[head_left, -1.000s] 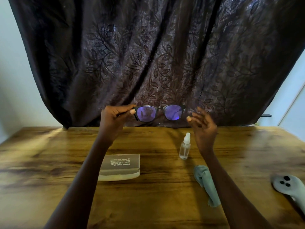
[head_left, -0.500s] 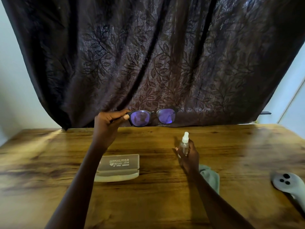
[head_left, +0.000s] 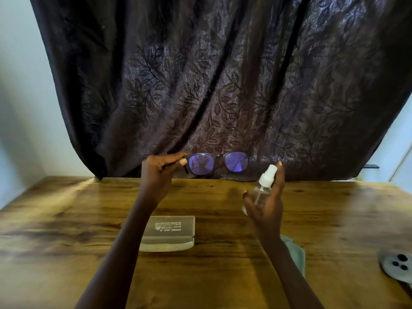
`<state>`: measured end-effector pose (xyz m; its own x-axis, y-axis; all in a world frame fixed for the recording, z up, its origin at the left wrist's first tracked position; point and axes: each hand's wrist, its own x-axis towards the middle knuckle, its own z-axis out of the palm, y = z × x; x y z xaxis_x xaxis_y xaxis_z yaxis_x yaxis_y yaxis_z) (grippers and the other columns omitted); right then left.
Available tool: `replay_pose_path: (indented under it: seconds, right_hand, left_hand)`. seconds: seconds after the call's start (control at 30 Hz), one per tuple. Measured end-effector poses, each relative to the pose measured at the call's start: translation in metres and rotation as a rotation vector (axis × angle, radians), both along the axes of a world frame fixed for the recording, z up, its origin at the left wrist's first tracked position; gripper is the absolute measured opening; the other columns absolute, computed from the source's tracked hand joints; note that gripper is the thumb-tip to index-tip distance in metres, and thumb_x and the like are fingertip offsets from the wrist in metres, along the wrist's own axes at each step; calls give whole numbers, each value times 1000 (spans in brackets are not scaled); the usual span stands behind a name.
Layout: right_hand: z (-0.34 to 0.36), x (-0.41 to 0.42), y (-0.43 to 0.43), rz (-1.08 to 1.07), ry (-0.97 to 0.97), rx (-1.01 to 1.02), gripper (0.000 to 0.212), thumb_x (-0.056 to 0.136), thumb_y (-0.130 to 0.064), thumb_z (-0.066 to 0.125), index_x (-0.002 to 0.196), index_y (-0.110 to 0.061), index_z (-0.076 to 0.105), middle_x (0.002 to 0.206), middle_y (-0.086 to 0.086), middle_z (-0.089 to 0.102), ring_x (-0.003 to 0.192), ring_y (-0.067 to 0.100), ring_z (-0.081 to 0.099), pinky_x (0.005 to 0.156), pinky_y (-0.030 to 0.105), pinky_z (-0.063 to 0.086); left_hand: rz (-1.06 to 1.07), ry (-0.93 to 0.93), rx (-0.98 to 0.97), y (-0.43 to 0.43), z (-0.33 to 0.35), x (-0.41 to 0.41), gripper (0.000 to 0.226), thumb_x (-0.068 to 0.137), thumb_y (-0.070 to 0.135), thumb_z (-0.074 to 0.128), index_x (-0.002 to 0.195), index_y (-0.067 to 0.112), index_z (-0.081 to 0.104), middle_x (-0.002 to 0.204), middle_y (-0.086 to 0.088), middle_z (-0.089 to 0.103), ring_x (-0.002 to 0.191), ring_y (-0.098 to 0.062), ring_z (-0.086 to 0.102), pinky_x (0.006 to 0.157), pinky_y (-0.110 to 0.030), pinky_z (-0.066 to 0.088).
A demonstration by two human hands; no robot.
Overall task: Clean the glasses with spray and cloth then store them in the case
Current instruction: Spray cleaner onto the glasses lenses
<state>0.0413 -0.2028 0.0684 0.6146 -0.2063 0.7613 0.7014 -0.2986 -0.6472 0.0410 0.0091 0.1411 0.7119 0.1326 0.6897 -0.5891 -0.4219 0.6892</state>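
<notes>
My left hand [head_left: 159, 172] pinches the left end of the black-framed glasses [head_left: 217, 162] and holds them up above the far side of the table, their lenses showing purple. My right hand [head_left: 266, 197] grips a small clear spray bottle [head_left: 264, 184] with a white nozzle, raised off the table just right of the glasses. The index finger stands behind the nozzle. A shut beige glasses case [head_left: 168, 233] lies on the table under my left forearm. A pale green cloth [head_left: 294, 253] lies crumpled by my right forearm, partly hidden by it.
The wooden table [head_left: 66, 230] runs across the view. A dark leaf-patterned curtain [head_left: 223, 85] hangs behind its far edge. A grey controller [head_left: 396, 266] with black buttons lies at the right edge.
My right hand left the glasses, dropped to the bottle on the table, took hold of it and lifted it up beside the glasses. My left hand kept holding the glasses.
</notes>
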Motion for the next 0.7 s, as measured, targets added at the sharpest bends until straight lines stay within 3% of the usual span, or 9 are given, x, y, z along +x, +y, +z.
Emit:
replay_pose_path:
  seconds: [0.1,0.2,0.3,0.43,0.53,0.7]
  right_hand:
    - [20,-17,21,29,-97,-83,78,73,-19,55,139,-31,16,77,-10,57,58,5,54,51,16,48]
    - [32,-32,39,64,-89,-213,69,72,-15,53,135,-20,26,97,23,65,72,32,63,63,29,54]
    - [37,-39,53,21,-28,-285,77,65,-10,60,133,-25,29,108,15,65,80,25,65,68,13,49]
    - [41,-41,65,-22,57,-320,77,62,-15,60,131,-29,30,100,9,68,77,23,66,59,30,55]
    - [43,-40,66,-38,85,-344,76,62,-13,61,134,-18,40,93,11,68,72,27,65,58,35,55]
    - [50,-38,65,-26,100,-393,77,61,-16,56,136,-17,39,86,14,67,68,31,62,57,29,42]
  left_hand:
    - [-7,-8,2,-4,1,1,27,78,-1,61,105,1,58,101,-6,63,85,8,61,78,-8,47]
    - [-17,-18,-5,-7,2,2,29,78,-1,62,105,4,57,100,-4,62,82,14,59,75,-5,46]
    - [-12,-33,3,-7,2,2,29,77,-2,62,105,7,57,99,0,62,80,16,59,73,-4,45]
    - [-32,-34,-4,-6,2,-1,29,78,-3,61,104,10,58,99,2,62,80,14,60,72,-4,45]
    - [-41,-27,-16,-3,1,-3,29,78,-3,60,104,9,58,101,-1,63,81,12,61,74,-6,46]
    - [-47,-21,-28,-2,1,-6,28,79,-6,58,105,4,56,102,-4,62,81,12,61,72,-5,45]
